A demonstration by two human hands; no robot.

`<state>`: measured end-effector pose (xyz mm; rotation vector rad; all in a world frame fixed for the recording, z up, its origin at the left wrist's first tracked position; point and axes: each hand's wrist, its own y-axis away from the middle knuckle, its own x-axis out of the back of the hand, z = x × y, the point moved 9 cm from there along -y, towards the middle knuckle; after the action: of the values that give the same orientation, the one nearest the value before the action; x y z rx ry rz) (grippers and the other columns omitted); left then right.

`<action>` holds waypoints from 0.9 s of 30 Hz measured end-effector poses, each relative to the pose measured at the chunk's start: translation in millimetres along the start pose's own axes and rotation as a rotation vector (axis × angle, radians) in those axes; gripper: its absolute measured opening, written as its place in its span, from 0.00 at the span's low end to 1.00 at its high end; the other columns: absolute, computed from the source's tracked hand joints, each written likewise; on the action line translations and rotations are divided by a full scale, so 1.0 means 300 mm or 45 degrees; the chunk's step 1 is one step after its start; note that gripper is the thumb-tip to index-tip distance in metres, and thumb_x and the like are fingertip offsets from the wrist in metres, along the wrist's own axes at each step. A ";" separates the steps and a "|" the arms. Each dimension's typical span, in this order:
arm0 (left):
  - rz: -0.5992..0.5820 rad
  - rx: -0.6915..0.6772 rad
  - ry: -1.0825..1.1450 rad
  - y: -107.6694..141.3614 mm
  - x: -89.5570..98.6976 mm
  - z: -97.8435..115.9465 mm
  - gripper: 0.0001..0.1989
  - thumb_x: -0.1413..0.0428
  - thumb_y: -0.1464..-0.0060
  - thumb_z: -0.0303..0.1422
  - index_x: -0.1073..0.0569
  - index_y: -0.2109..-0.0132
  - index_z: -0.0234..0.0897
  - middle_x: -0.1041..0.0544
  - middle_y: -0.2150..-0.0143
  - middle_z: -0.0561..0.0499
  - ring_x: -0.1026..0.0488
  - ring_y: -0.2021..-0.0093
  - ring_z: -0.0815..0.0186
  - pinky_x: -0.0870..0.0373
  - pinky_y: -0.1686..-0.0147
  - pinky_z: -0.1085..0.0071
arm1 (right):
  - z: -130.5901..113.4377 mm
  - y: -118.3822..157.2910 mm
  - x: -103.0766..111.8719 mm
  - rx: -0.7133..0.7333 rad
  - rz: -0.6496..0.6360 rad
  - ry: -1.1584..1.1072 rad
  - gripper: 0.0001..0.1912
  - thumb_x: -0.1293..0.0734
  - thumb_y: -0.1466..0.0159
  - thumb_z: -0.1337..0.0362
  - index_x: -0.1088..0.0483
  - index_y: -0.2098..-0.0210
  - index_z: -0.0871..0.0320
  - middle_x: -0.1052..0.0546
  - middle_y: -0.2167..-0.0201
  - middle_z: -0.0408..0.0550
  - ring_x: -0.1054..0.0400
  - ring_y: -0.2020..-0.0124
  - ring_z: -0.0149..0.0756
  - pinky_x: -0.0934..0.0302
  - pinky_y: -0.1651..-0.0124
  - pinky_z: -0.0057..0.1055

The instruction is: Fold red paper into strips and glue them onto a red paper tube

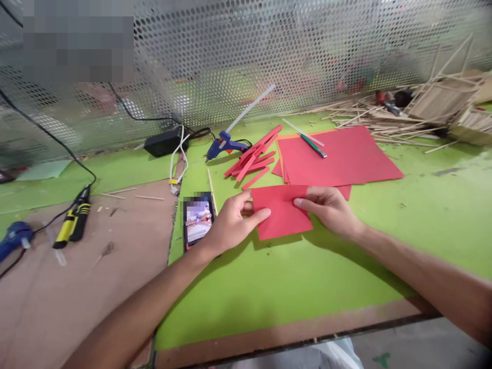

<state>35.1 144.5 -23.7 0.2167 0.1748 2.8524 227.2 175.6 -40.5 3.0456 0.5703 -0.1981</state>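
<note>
A small piece of red paper (282, 212) is held up above the green tabletop between my two hands. My left hand (236, 220) pinches its left edge, thumb on the near face and fingers behind. On the opposite side my right hand (326, 207) grips the upper right corner the same way. Just left of my left hand lies a phone (198, 220) with its screen lit. Beyond the paper are loose red strips (253, 159) and larger red sheets (338, 159), with a green cutter (312, 145) lying on top of the sheets.
A blue glue gun (225, 146) with a glue stick in it stands behind the strips. Wooden sticks (369, 115) are heaped at the back right below a perforated metal screen (246, 56). Yellow-black pliers (73, 220) and a second blue glue gun (17, 238) lie left.
</note>
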 end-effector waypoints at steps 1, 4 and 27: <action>-0.041 0.007 0.053 -0.002 0.001 0.001 0.22 0.32 0.43 0.41 0.21 0.45 0.36 0.14 0.53 0.45 0.16 0.57 0.57 0.20 0.57 0.66 | -0.001 0.000 0.006 0.018 0.021 -0.042 0.13 0.20 0.40 0.52 0.15 0.62 0.54 0.15 0.66 0.48 0.21 0.66 0.39 0.25 0.61 0.36; -0.212 0.028 0.247 -0.005 -0.001 0.019 0.22 0.36 0.40 0.50 0.19 0.51 0.37 0.14 0.56 0.45 0.16 0.58 0.58 0.22 0.57 0.67 | -0.007 0.004 0.005 0.044 -0.001 -0.079 0.08 0.21 0.39 0.56 0.14 0.62 0.52 0.14 0.64 0.48 0.21 0.66 0.36 0.27 0.63 0.32; 0.000 0.031 0.120 0.062 -0.122 0.000 0.26 0.28 0.47 0.35 0.28 0.44 0.38 0.18 0.50 0.46 0.16 0.53 0.58 0.17 0.57 0.68 | -0.009 0.058 -0.143 -0.055 -0.217 0.124 0.18 0.24 0.36 0.50 0.25 0.69 0.59 0.23 0.77 0.43 0.28 0.76 0.32 0.32 0.73 0.28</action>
<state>64.9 116.7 -25.9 0.0875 0.2285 2.8636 194.2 144.1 -32.0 2.9779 0.8303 -0.0414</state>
